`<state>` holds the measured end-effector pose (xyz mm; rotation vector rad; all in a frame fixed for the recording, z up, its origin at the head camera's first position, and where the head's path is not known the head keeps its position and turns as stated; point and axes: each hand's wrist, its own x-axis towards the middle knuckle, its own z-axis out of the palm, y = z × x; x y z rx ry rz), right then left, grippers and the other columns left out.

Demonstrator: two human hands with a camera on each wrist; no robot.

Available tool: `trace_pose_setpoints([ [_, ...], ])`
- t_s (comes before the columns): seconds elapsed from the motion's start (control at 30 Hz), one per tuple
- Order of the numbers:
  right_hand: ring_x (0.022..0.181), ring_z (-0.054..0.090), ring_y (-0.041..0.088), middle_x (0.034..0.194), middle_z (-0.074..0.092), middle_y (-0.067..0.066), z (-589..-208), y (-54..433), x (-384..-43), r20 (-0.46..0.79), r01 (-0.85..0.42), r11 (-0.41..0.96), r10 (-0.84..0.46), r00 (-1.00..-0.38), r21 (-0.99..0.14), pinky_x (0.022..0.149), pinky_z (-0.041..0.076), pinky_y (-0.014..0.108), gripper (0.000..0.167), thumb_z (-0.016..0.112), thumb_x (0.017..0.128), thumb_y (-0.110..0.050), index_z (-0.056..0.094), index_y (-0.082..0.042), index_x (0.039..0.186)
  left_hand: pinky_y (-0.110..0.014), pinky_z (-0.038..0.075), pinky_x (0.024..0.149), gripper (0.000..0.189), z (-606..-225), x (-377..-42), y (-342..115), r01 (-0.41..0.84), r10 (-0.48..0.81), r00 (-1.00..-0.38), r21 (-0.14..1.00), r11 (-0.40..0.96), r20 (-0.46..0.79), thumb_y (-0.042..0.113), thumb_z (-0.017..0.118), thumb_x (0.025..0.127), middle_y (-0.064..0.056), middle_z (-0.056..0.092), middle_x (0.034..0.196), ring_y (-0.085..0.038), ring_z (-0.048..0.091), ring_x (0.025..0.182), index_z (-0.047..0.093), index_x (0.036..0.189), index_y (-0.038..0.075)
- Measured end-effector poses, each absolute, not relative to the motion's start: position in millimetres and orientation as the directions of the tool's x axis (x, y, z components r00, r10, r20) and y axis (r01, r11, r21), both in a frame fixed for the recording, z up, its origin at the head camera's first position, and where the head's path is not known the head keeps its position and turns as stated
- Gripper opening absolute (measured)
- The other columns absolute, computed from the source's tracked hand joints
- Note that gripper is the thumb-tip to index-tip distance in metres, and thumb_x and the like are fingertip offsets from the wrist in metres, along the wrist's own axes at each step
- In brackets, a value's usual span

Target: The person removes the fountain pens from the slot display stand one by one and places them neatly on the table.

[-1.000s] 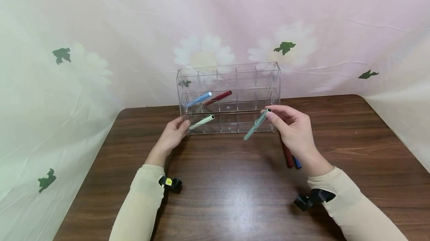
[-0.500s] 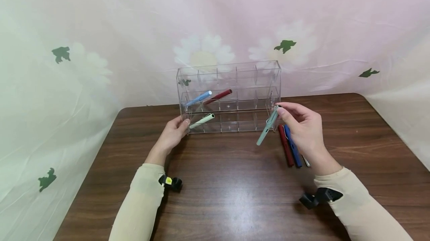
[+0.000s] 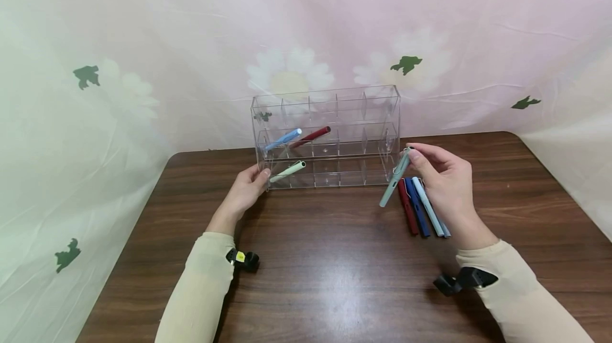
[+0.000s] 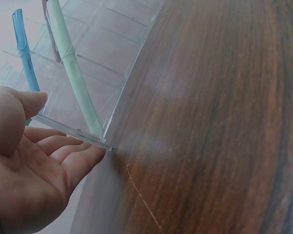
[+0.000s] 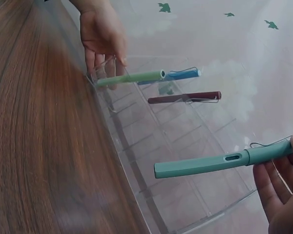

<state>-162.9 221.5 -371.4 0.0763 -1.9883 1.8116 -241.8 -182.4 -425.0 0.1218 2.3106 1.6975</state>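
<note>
A clear tiered pen holder (image 3: 351, 147) stands at the back of the table. My left hand (image 3: 247, 188) holds its left end, thumb on one side of the wall and fingers on the other, as the left wrist view shows. Near that end lean a pale green pen (image 4: 71, 63), a light blue pen (image 3: 283, 140) and a dark red pen (image 3: 311, 137) in its compartments. My right hand (image 3: 442, 183) pinches a teal pen (image 5: 200, 165) by its capped end, just off the holder's right end. The teal pen slants, lower end down to the left.
On the wood table (image 3: 306, 274), right of the holder, several pens lie side by side: a dark red pen (image 3: 408, 210), a dark blue pen (image 3: 417, 209), a light blue pen (image 3: 427, 207) and another partly behind my right hand. A floral cloth (image 3: 201, 40) hangs behind.
My right hand has moved right with the teal pen, from in front of the holder to past its right end, uncovering more of the lying pens. The left hand stays put.
</note>
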Motion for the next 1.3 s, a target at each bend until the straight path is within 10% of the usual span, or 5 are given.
trace_pose_setpoints([
  [0.5,0.08,0.075,0.009,0.099,0.083,0.0,-378,236,-162,0.28,-0.311,-0.041,0.333,-0.9,-0.95,0.075,0.063,0.019,0.029,0.077,0.101,-0.011,0.076,0.008,0.123,-0.052,0.041,0.126,0.057,-426,-241,-183,-0.095,0.223,-0.96,0.946,0.31,-0.169,0.027,0.043,0.119,-0.024,0.041,0.17,-0.039,0.042,0.157,0.035,0.166,-0.003],
  [1.3,0.087,0.073,-0.001,0.099,0.08,-0.019,-384,280,-160,0.243,-0.162,0.241,0.361,-0.9,-0.957,0.079,0.06,0.01,0.032,0.074,0.104,-0.018,0.076,0.0,0.129,-0.053,0.04,0.126,0.059,-426,-241,-182,-0.09,0.227,-0.96,0.95,0.3,-0.163,0.026,0.042,0.119,-0.025,0.037,0.172,-0.039,0.038,0.159,0.03,0.168,-0.003],
])
